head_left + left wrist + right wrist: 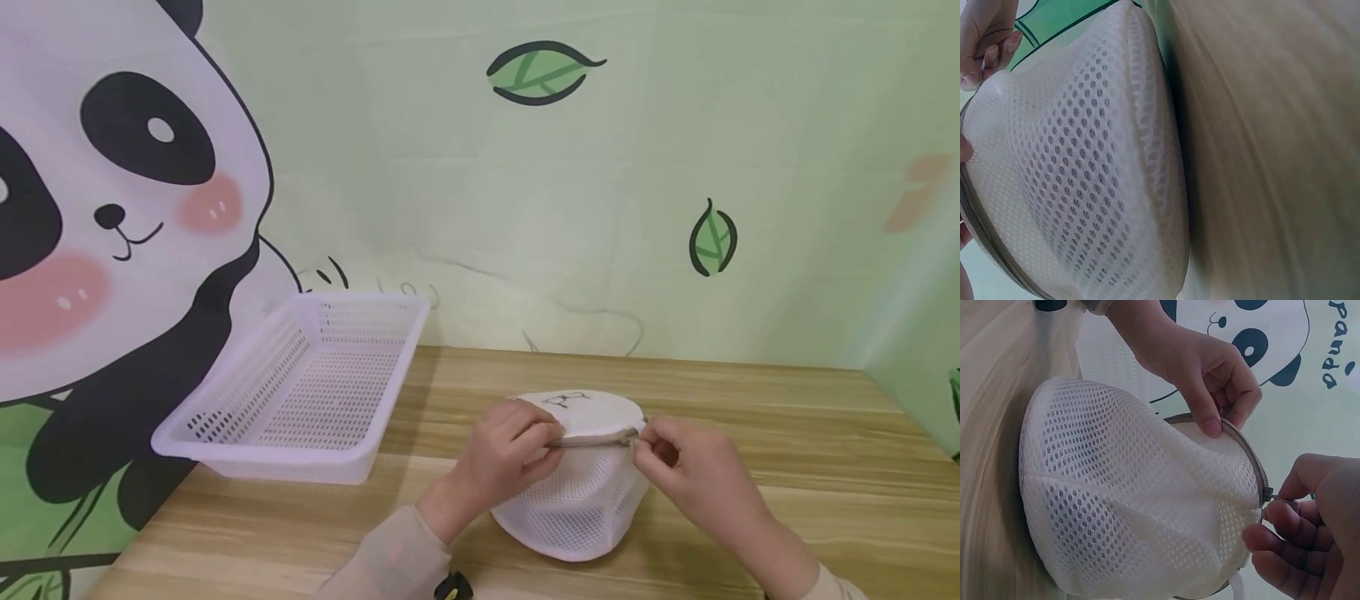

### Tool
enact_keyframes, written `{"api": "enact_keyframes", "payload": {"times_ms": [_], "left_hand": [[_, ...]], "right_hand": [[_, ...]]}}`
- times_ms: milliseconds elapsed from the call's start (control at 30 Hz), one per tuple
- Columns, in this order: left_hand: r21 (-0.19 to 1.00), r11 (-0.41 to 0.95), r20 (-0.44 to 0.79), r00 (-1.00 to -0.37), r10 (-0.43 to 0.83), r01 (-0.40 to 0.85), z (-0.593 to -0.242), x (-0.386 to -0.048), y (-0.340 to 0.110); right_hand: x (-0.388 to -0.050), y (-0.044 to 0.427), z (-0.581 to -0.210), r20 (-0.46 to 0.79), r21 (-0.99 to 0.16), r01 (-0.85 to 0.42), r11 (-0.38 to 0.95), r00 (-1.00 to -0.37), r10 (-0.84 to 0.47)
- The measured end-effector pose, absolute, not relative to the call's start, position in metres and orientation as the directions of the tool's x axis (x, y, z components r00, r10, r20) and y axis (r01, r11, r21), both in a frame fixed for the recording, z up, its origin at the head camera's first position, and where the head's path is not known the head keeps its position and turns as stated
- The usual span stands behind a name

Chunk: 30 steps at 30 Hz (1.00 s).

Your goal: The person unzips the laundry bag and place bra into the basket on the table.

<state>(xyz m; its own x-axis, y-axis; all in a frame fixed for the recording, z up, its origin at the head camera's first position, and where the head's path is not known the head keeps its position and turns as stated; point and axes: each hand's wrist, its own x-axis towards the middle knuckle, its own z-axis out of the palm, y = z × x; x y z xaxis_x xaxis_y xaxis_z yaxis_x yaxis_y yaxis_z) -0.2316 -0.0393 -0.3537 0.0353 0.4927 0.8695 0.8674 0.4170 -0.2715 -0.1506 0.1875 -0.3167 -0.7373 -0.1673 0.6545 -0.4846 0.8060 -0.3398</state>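
A white mesh laundry bag [558, 521] stands upright on the wooden table, its round white lid [600, 412] on top. Around the lid's edge runs a grey zipper [1250, 453]. My left hand [506, 454] pinches the bag's rim at the zipper, on the near left side. With thumb and finger, my right hand [697, 467] grips the small zipper pull [1280, 499] at the rim's right. In the left wrist view the mesh side [1085, 156] fills much of the picture. The bag's inside cannot be made out through the mesh.
To the left is a white plastic basket [360, 454] with slotted walls and floor. A backdrop with a panda [142, 200] and leaves rises behind the wooden table [825, 433]. A small black object [453, 586] lies by my left sleeve.
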Motion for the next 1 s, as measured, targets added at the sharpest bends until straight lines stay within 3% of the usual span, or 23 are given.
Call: {"api": "enact_keyframes", "payload": {"times_ms": [333, 733, 1000], "left_hand": [[-0.314, 0.417, 0.848, 0.054, 0.527, 0.853, -0.354, -0.223, -0.035], [-0.213, 0.424, 0.846, -0.051, 0.531, 0.880, -0.351, -0.223, -0.035], [-0.182, 0.431, 0.833, -0.095, 0.546, 0.884, -0.345, -0.228, -0.038]], "right_hand": [[-0.145, 0.196, -0.322, 0.627, -0.355, -0.488, 0.797, -0.757, -0.184], [-0.145, 0.207, -0.315, 0.512, -0.388, -0.394, 0.833, -0.844, -0.161], [-0.150, 0.212, -0.307, 0.516, -0.366, -0.356, 0.860, -0.846, -0.130]]}}
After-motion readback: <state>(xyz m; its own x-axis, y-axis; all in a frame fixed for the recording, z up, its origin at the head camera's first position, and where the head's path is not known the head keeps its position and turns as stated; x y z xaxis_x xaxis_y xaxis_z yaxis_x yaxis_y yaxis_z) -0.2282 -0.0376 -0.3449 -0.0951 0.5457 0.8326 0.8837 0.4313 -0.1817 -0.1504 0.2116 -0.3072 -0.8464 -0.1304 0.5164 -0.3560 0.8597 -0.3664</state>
